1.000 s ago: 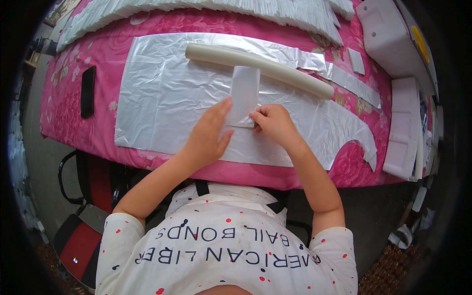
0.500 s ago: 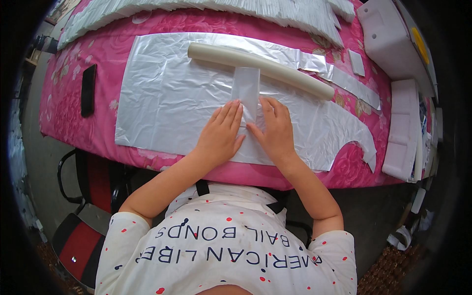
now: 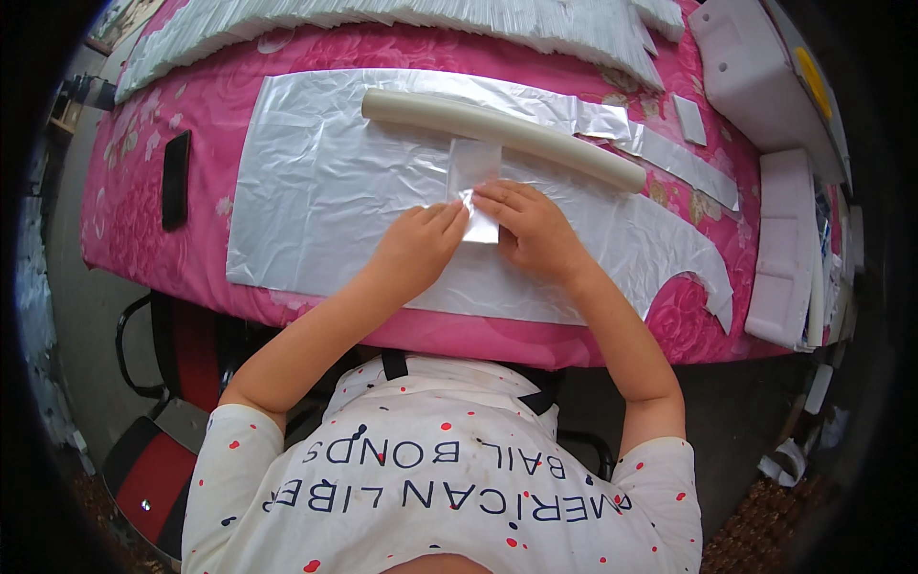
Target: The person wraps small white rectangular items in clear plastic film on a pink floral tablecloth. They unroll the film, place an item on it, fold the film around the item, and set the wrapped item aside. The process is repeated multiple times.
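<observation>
A narrow folded piece of clear plastic film [image 3: 474,163] lies on a large wrinkled silvery plastic sheet [image 3: 316,182], its far end close to a long pale tube [image 3: 507,131]. My left hand [image 3: 423,247] pinches the film's left edge, fingertips pressed together. From the other side, my right hand [image 3: 534,230] has its fingers closed on the film's right edge. Between the fingertips the near part of the film looks shiny and doubled over. The fingers partly hide the fold.
A pink flowered cloth [image 3: 115,239] covers the table. Stacked white folded pieces [image 3: 382,11] line its far edge. A black phone [image 3: 175,180] lies at left; a silvery strip [image 3: 684,165], small white block [image 3: 688,121] and white foam boxes [image 3: 779,249] are at right. Chairs [image 3: 158,469] stand lower left.
My hands were flat on the film with fingers stretched out. Now the fingers are bent and pinch its edges, and its near part appears folded over toward the tube.
</observation>
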Available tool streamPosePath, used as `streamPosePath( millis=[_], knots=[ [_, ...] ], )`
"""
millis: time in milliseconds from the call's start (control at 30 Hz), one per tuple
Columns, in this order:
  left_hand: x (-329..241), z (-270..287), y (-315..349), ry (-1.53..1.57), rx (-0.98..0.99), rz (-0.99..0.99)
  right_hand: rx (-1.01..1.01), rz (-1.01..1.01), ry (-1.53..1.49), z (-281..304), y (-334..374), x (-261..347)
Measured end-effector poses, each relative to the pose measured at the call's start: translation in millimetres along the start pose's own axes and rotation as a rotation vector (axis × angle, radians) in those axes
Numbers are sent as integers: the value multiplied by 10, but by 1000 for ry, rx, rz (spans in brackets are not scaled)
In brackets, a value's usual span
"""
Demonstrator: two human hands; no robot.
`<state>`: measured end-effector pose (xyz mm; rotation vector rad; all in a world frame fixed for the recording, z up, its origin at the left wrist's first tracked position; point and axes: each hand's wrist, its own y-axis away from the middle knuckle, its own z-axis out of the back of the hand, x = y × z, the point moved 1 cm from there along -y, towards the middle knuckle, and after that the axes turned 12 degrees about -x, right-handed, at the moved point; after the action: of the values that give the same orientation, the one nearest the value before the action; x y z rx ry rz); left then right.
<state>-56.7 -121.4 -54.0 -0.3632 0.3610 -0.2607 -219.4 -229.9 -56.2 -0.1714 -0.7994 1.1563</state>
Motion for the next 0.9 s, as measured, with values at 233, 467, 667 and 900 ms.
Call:
streamPosePath(
  millis=[233, 467, 667, 900],
  knots=[
    [-115, 135, 439, 128, -73, -166, -25, 104, -16, -87, 309, 386],
    [-63, 131, 451, 288, -48, 61, -37, -123, -102, -49, 325, 376],
    [-4, 169, 196, 459, 50, 657, 95, -818, -233, -42, 16, 315],
    [125, 126, -9, 551, 3, 884, 340, -1084, -304, -36, -276, 176]
  ],
)
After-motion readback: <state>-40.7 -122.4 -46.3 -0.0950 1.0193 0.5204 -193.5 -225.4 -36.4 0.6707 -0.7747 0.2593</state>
